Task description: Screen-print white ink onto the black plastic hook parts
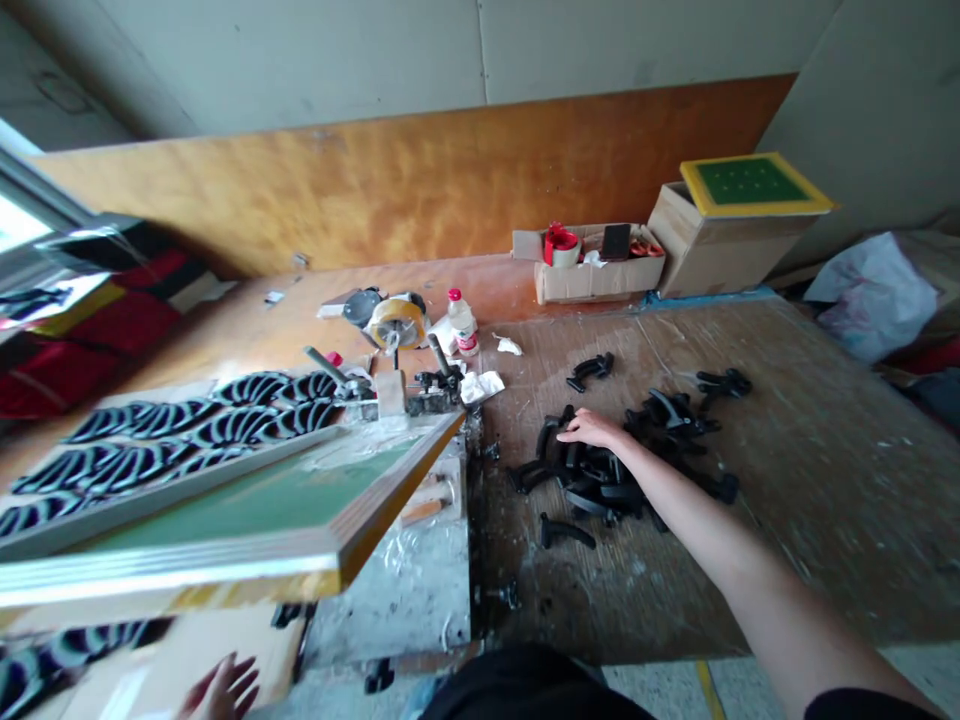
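Observation:
My right hand (pixel 592 430) reaches over a pile of black curved plastic parts (pixel 600 490) on the right half of the table. Its fingers are pinched at the upper end of one black curved handle (pixel 549 438) at the pile's left side. Low on the left, my left hand (pixel 225 688) hangs near a cardboard sheet (pixel 187 655), fingers apart and holding nothing. Between the hands, a silkscreen frame (pixel 337 540) with green mesh is tilted up on a hinge clamp (pixel 391 393). Beneath it lies a stained metal base plate (pixel 397 600).
Rows of black curved parts (pixel 247 425) lie left of the frame. Behind the clamp stand a tape roll (pixel 397 325) and a bottle with a red cap (pixel 463 325). Cardboard boxes (pixel 600 285) line the back; a second, smaller green screen (pixel 757 183) rests on one.

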The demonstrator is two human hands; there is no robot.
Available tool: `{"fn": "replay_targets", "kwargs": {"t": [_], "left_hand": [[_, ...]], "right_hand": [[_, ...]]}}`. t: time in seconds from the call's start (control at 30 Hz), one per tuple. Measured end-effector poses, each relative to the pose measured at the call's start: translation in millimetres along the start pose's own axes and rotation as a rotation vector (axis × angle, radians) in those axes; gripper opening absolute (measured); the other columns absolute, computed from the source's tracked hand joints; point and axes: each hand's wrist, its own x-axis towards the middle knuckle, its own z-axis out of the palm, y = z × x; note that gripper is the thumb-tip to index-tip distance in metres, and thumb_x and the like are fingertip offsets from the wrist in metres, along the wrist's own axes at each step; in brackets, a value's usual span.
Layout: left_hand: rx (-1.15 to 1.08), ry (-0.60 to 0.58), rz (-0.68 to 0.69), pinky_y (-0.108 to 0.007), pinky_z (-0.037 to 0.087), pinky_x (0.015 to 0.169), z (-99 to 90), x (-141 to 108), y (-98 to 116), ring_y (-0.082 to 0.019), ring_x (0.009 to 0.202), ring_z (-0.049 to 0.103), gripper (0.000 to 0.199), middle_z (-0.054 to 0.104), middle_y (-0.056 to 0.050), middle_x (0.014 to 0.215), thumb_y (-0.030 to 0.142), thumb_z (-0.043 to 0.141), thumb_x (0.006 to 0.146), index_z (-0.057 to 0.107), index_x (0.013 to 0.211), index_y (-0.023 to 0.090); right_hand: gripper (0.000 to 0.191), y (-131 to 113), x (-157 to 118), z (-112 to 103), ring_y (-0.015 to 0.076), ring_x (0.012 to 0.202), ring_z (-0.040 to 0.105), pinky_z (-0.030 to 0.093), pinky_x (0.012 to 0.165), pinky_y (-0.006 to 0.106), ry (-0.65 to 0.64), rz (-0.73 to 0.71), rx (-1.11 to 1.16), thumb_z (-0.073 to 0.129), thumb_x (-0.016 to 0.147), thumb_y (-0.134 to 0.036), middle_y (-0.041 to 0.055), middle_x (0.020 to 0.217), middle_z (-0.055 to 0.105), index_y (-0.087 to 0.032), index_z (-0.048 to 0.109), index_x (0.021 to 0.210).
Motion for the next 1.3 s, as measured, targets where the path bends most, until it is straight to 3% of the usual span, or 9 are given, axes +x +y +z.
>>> {"fn": "replay_targets", "kwargs": {"t": [0.17,0.27,0.4,0.63,0.87,1.0,1.07,1.17,1.3], "left_hand": [[-0.22,0.028,-0.136,-0.045,0.058,0.075,-16.6,2.7,-24.4,-0.027,0.069,0.068,0.023,0.067,-0.004,0.073,0.027,0.072,0.061,0.06,0.079,0.02],[-0.239,0.077,-0.1,-0.042,0.057,0.07,-22.8,3.7,-26.7,-0.023,0.064,0.066,0.022,0.066,-0.004,0.075,0.029,0.07,0.063,0.06,0.08,0.019],[-0.281,0.063,-0.08,-0.031,0.053,0.057,-21.7,12.9,-14.0,-0.018,0.062,0.063,0.027,0.065,-0.004,0.076,0.03,0.07,0.063,0.061,0.084,0.017],[-0.268,-0.127,0.048,-0.024,0.046,0.055,-6.5,58.3,14.4,-0.013,0.062,0.059,0.046,0.062,-0.003,0.078,0.051,0.065,0.061,0.057,0.089,0.015],[-0.247,-0.309,0.137,-0.024,0.046,0.055,-7.8,108.0,12.6,-0.015,0.066,0.06,0.053,0.065,-0.006,0.082,0.06,0.066,0.065,0.061,0.093,0.015],[-0.232,-0.375,0.183,-0.024,0.045,0.054,-6.4,122.7,27.0,-0.015,0.066,0.06,0.052,0.066,-0.007,0.081,0.061,0.066,0.067,0.06,0.091,0.015],[-0.236,-0.416,0.203,-0.023,0.045,0.054,-0.5,121.3,40.9,-0.015,0.066,0.06,0.052,0.066,-0.007,0.081,0.061,0.066,0.067,0.061,0.092,0.015],[-0.258,-0.473,0.241,-0.023,0.045,0.054,11.0,109.6,62.6,-0.015,0.065,0.06,0.053,0.066,-0.006,0.08,0.061,0.067,0.067,0.062,0.093,0.015],[-0.312,-0.511,0.286,-0.023,0.044,0.054,22.3,89.3,82.7,-0.014,0.064,0.059,0.051,0.065,-0.004,0.077,0.059,0.067,0.069,0.062,0.094,0.015]], "right_hand": [[0.034,-47.5,-39.6,20.6,0.0311,0.125,0.047,0.039,0.099,0.044,0.222,-0.095,-0.203,0.071,0.076,-0.045,0.009,0.129,0.059,-0.03,0.073,0.106],[0.027,-81.0,-57.3,36.8,0.0294,0.113,0.055,0.041,0.094,0.044,0.36,-0.106,-0.332,0.062,0.085,-0.04,0.0127,0.109,0.066,-0.025,0.07,0.106],[0.029,-110.1,-64.6,53.6,0.0288,0.094,0.065,0.047,0.077,0.039,0.237,0.014,-0.411,0.056,0.088,-0.04,0.017,0.102,0.068,-0.02,0.069,0.104],[0.053,-135.7,-49.1,59.9,0.0315,0.104,0.066,0.05,0.082,0.043,0.051,0.219,-0.413,0.053,0.08,-0.015,0.0145,0.113,0.069,-0.028,0.055,0.132],[0.058,-168.1,-56.6,62.7,0.0369,0.101,0.066,0.054,0.081,0.049,0.261,0.433,-0.08,0.069,0.068,-0.026,0.0178,0.108,0.069,-0.021,0.058,0.125],[0.049,-212.6,-70.8,73.7,0.0278,0.083,0.068,0.057,0.073,0.043,0.366,0.13,0.642,0.074,0.062,-0.046,0.0073,0.091,0.069,-0.021,0.062,0.103],[0.044,-244.3,-69.6,88.7,0.0248,0.084,0.066,0.056,0.076,0.041,0.347,-0.058,0.774,0.075,0.061,-0.047,0.0039,0.088,0.067,-0.02,0.063,0.093],[0.027,-282.4,-57.2,112.9,0.0222,0.085,0.063,0.051,0.083,0.04,0.341,-0.22,0.59,0.073,0.066,-0.04,0.0022,0.086,0.066,-0.02,0.064,0.082],[0.01,-293.9,-44.6,130.2,0.0227,0.092,0.06,0.048,0.088,0.04,0.413,-0.375,0.276,0.07,0.073,-0.026,0.0044,0.092,0.065,-0.021,0.068,0.081]]}}
